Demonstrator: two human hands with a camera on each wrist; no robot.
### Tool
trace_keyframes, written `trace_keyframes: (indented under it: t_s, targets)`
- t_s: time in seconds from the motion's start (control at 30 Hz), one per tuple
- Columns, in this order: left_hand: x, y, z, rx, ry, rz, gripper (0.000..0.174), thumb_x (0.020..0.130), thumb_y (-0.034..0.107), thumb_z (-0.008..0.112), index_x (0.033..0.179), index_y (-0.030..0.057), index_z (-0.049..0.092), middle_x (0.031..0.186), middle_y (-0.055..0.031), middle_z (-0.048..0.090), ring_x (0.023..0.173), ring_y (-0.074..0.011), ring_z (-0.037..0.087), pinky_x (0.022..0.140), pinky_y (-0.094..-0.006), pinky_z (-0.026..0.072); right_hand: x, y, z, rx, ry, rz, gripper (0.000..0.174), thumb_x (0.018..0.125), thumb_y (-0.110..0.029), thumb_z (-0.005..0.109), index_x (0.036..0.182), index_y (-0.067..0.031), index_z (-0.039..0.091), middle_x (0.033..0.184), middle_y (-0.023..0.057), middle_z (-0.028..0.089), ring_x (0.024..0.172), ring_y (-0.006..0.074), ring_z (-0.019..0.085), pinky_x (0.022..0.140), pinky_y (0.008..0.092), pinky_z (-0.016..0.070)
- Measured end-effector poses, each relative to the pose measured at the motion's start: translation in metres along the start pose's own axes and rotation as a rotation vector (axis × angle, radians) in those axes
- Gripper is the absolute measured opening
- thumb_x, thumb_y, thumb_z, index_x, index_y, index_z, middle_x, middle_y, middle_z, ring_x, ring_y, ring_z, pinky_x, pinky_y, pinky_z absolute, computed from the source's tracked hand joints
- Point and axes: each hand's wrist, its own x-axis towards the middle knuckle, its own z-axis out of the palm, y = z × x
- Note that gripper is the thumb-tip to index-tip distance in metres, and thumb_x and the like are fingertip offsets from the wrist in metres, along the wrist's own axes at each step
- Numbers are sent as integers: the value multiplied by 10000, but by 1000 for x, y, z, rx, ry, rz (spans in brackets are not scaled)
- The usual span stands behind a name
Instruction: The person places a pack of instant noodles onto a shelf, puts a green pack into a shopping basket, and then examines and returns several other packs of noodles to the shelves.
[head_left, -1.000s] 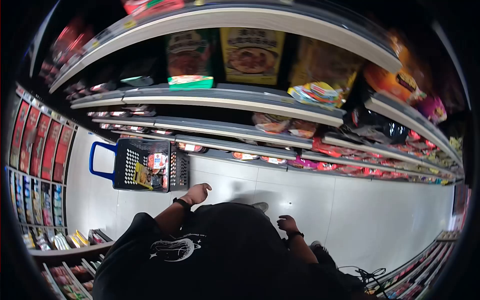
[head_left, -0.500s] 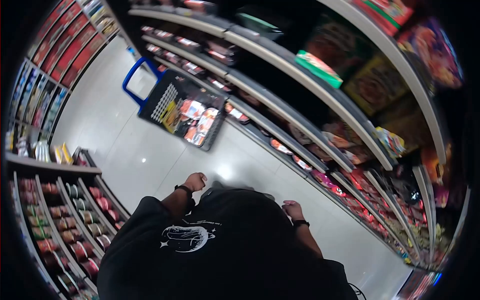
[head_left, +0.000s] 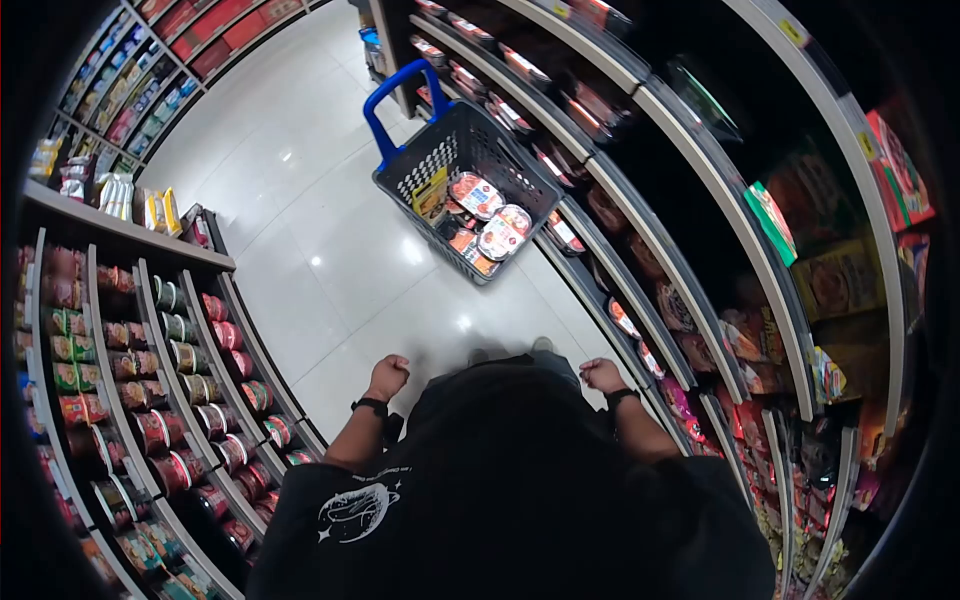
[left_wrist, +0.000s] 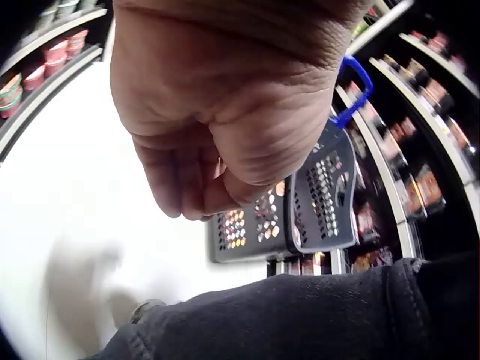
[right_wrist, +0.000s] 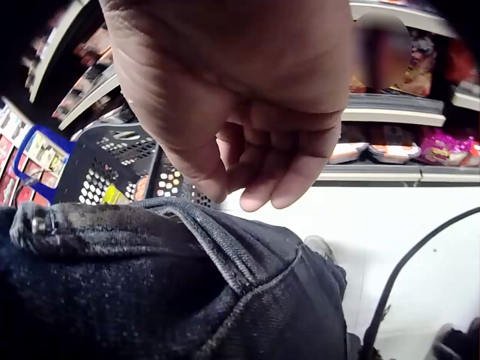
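Observation:
Both of my hands hang empty in front of my body with loosely curled fingers. In the head view the left hand point(head_left: 388, 377) is over the floor on the left, and the right hand point(head_left: 603, 375) is near the right-hand shelves. Ahead on the floor stands a dark grey shopping basket point(head_left: 520, 163) with a raised blue handle point(head_left: 378, 120), apart from both hands. Inside lie several packs, among them round-cornered food tubs point(head_left: 505, 232) with red and white labels and a yellow packet point(head_left: 431, 196). The wrist views show nothing in either hand.
Shelves of packaged food point(head_left: 690, 120) run along the right, close to the basket. To the left is a rack of cup-shaped tubs point(head_left: 165, 435). Light floor tiles point(head_left: 300, 260) lie between them. A black cable point(right_wrist: 409, 259) hangs beside my leg in the right wrist view.
My view and body have turned left, bringing the basket from the left to ahead of me and the tub rack further into view. Both hands stay empty.

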Motion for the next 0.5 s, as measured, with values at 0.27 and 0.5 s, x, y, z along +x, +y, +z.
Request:
trace_keyframes:
  t_s: [0.27, 0.5]
  targets:
    - [-45, -74, -14, -384, 166, -294, 179, 796, -30, 569, 966, -8, 619, 800, -89, 661, 683, -188, 638, 626, -312, 521, 67, -159, 58, -98, -105, -245, 128, 818, -47, 591, 924, -9, 652, 719, 45, 646, 613, 119, 587, 551, 261, 464]
    - [-56, -50, -32, -501, 302, -343, 91, 848, 22, 576, 926, 7, 621, 802, -79, 653, 712, -161, 630, 637, -289, 523, 155, -266, 135, -23, -251, -287, 62, 839, -68, 622, 887, -41, 651, 701, 18, 616, 568, 88, 541, 505, 231, 415]
